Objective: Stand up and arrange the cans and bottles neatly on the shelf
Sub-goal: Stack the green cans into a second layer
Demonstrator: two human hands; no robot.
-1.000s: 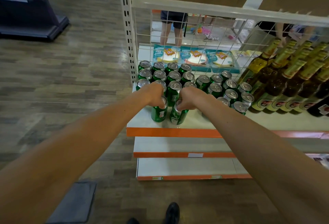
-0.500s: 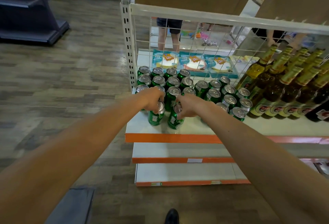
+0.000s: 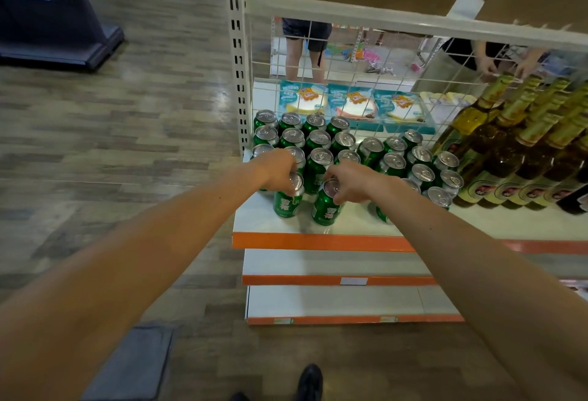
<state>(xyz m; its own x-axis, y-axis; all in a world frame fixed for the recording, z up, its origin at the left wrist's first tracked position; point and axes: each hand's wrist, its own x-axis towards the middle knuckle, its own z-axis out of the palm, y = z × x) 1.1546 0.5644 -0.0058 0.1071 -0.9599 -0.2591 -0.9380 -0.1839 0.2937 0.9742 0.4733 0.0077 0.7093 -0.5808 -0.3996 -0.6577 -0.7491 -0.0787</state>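
Observation:
Several green cans [image 3: 319,141] stand upright in rows on the white shelf [image 3: 350,225] with its orange front edge. My left hand [image 3: 280,170] grips the rim of one front can [image 3: 286,201]. My right hand [image 3: 348,179] grips the top of the neighbouring front can [image 3: 326,206]. Both cans stand upright, a small gap between them, just ahead of the rows. A second group of green cans [image 3: 420,165] stands to the right. Brown and yellow bottles [image 3: 515,152] fill the right end of the shelf in leaning-looking rows.
A wire grid back panel [image 3: 366,60] closes the shelf behind the cans; snack packs [image 3: 350,104] lie beyond it. Two lower shelves [image 3: 334,267] jut out below. People stand behind the rack. A dark mat [image 3: 133,365] lies on the wooden floor by my shoe [image 3: 310,381].
Both hands stay on the tops of the two front cans. The cans have shifted slightly, and my view has tilted a little downward.

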